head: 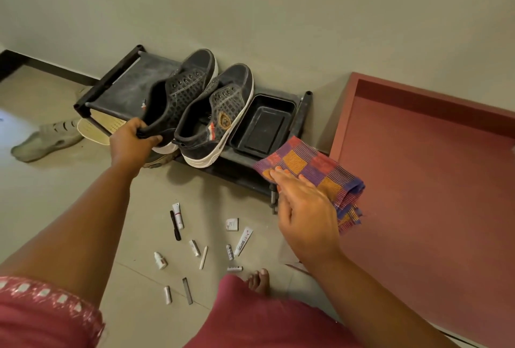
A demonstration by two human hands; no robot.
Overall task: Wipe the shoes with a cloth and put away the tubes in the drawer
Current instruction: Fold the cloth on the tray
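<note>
Two dark grey sneakers with white soles sit on a low black shoe rack (pixel 119 91). My left hand (pixel 131 141) grips the heel of the left shoe (pixel 178 88), tilting it up. The right shoe (pixel 220 113) rests flat beside it. My right hand (pixel 303 208) holds a folded checked cloth (pixel 315 169) of purple, orange and red, just right of the shoes and apart from them. Several small white tubes (pixel 243 240) and a black one (pixel 175 225) lie scattered on the floor in front of the rack. An open reddish drawer (pixel 423 180) stands at the right.
A black plastic tray (pixel 289 105) sits on the rack's right end. A pale clog (pixel 44 138) and a woven fan lie on the floor at the left. The wall runs behind the rack. My bare foot (pixel 259 280) and pink garment are near the tubes.
</note>
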